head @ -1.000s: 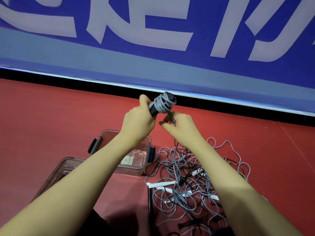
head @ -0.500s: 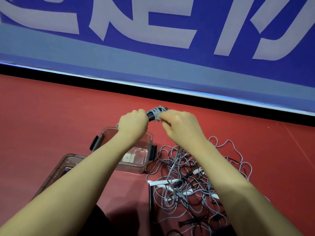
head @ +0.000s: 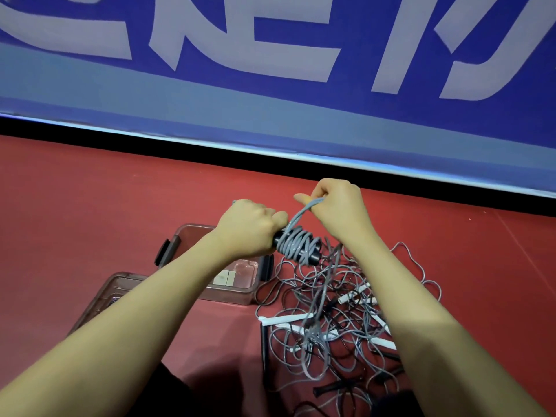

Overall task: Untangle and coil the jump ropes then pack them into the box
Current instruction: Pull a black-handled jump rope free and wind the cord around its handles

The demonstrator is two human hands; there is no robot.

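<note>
1. Black handles (head: 313, 256) of a jump rope, held in the air above the floor, with grey cord (head: 296, 242) wound around them in crossing turns.
2. Left hand (head: 249, 228), fingers curled tight around the near end of the handles; the wound cord sits just beyond the fist.
3. Right hand (head: 338, 210), raised slightly above and beside the left, fingers closed on a strand of the same grey cord, which runs taut from the bundle up into the grip.
4. The 2 hands lie close together but apart, joined only by the cord.
5. Loose cord hangs from the bundle down to a tangled pile of ropes (head: 337, 320) on the floor under the right forearm; grey and dark cords, white handles (head: 285, 319) and black handles are mixed in it.
6. Clear brown box (head: 192, 233), open, on the floor just left of the pile and partly hidden by the left forearm.
7. Box lid (head: 99, 299), flat on the floor, nearer the person and beside the box.
8. Red floor (head: 90, 206), ending at a blue banner (head: 270, 109) with pale lettering.
</note>
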